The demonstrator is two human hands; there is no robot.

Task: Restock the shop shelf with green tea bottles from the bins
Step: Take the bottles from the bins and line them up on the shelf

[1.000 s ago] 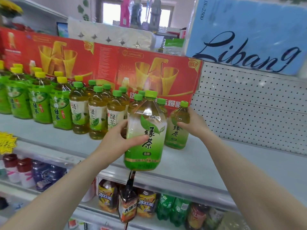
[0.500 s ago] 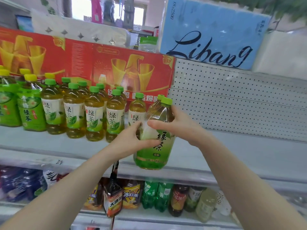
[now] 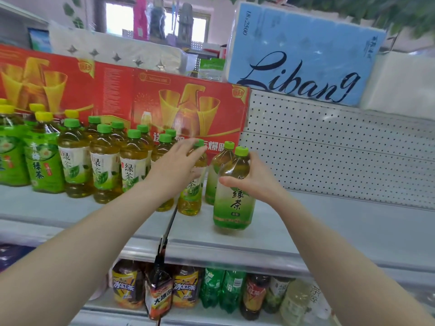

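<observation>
Head view: right hand (image 3: 254,182) wraps the shoulder of a large green tea bottle (image 3: 235,203), thumb in front, fingers behind. The bottle is upright on the shelf (image 3: 329,222), base close to the front lip (image 3: 235,250). A second large bottle (image 3: 215,170) stands just behind it, touching or nearly so. Left hand (image 3: 174,168) is blurred, with fingers stretched flat across the top of a small bottle (image 3: 191,198); can't tell whether it touches, no grip visible. The bottle row (image 3: 103,165) packs the shelf's left half up to the red carton (image 3: 188,102). Right of the held bottle the deck is bare back to the pegboard panel (image 3: 341,156). Lower shelf drinks (image 3: 211,288) sit under the lip.
</observation>
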